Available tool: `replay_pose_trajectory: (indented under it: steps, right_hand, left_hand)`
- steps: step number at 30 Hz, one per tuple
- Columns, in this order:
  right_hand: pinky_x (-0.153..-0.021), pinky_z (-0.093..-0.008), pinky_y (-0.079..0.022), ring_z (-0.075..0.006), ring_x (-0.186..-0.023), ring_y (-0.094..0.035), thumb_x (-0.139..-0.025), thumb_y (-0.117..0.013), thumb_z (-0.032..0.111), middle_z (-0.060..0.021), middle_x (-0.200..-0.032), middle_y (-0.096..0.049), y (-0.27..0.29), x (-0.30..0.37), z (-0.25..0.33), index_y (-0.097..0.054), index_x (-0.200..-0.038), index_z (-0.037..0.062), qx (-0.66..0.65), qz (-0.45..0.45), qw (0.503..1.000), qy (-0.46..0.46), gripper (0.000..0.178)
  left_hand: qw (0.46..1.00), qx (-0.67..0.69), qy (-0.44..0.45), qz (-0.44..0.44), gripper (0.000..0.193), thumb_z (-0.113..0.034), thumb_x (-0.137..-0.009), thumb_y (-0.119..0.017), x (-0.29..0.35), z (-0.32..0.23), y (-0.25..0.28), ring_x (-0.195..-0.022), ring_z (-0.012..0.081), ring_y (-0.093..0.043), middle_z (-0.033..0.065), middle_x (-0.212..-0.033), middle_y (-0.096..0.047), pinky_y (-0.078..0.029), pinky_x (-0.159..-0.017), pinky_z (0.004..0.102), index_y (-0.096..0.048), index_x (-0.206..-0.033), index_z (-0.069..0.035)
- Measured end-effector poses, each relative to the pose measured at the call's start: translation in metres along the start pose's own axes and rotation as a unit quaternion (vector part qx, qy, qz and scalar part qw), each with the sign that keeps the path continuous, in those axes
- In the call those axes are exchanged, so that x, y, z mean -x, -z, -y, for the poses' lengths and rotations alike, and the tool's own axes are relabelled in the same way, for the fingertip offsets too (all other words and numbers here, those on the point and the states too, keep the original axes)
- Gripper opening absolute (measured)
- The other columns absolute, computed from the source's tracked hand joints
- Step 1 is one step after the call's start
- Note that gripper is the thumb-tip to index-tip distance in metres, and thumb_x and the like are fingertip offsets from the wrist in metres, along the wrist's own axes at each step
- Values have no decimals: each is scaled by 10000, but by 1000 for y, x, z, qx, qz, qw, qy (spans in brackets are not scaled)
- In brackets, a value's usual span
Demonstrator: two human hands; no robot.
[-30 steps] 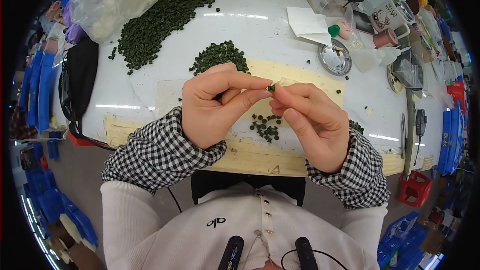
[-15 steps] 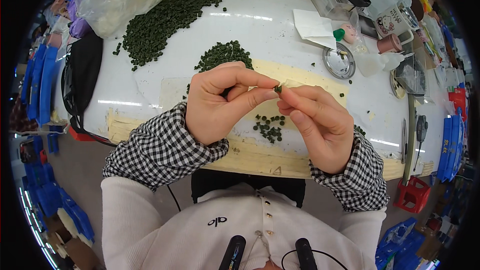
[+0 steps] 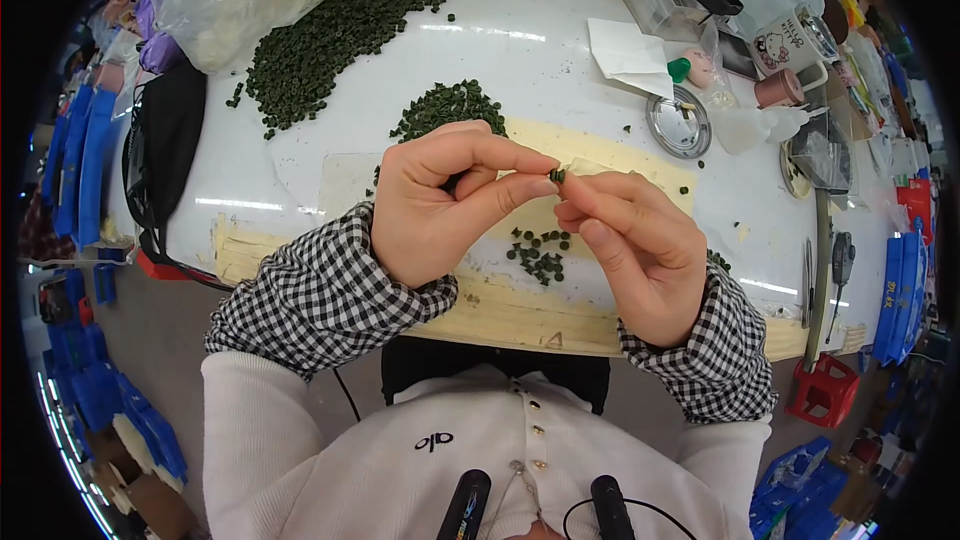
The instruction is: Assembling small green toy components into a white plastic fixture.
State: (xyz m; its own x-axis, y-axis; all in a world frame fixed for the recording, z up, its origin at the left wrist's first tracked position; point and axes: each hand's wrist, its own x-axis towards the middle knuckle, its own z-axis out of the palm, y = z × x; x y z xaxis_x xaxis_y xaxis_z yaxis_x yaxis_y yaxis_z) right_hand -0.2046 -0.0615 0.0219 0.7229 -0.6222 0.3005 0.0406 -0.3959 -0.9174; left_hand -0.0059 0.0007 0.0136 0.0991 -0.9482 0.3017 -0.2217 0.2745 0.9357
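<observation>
Between the tips of thumb and forefinger, my left hand [image 3: 440, 200] pinches a small dark green grooved part [image 3: 557, 176]. My right hand [image 3: 645, 240] meets it from the other side, its thumb and fingers closed at the same part; whether it holds a separate piece is too small to tell. Below the fingertips lies a small cluster of green parts [image 3: 540, 262] on the table. Behind my left hand rises a larger pile of them [image 3: 450, 108], partly hidden by the hand. Checked black-and-white sleeve covers wrap both forearms.
A big heap of green parts [image 3: 330, 35] spreads at the far left beside a clear plastic bag [image 3: 225, 5]. A black pouch [image 3: 165, 140] lies at the left edge. To the right are a round metal tin [image 3: 678, 122], white tissue [image 3: 628, 55], tweezers [image 3: 807, 282] and a screwdriver [image 3: 842, 258].
</observation>
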Motion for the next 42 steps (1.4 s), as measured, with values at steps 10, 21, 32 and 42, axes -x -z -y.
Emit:
replay_pose_trajectory:
  steps: [10,21,32,42]
  right_hand:
    - [-775,-258,-508,-174,-897,-615,-871,-554,-42,-140,-1080,-608,-1,0,-1,-611,-1158,-10,-2,-6,1000,12,295]
    - [-784,-260,-505,-178,-901,-619,-872,-546,-46,-138,-1057,-610,-1,1,0,-611,-1165,-5,0,-7,1000,8,303]
    - [-586,-227,-439,-112,-646,-541,-834,-642,12,-87,-828,-621,38,-6,11,-653,-982,-24,276,-159,946,58,153]
    - [-546,-265,-453,-172,-608,-558,-773,-694,44,-63,-716,-600,34,-8,-2,-668,-826,20,290,-82,953,-6,64]
  left_hand:
    - [1000,-2,-5,5,169,17,-776,-706,1,1,1,-580,49,-360,-61,-602,-385,-326,-564,210,-687,-941,-13]
    - [1000,-2,8,8,156,-5,-783,-709,0,0,1,-590,52,-364,-63,-583,-388,-331,-571,213,-686,-937,-7]
    - [1000,12,13,1,160,32,-759,-712,0,-2,-2,-581,56,-369,-58,-581,-377,-352,-582,209,-689,-914,0]
    - [999,-13,26,28,180,42,-754,-713,0,3,-3,-582,51,-369,-51,-601,-381,-356,-576,206,-691,-927,-3]
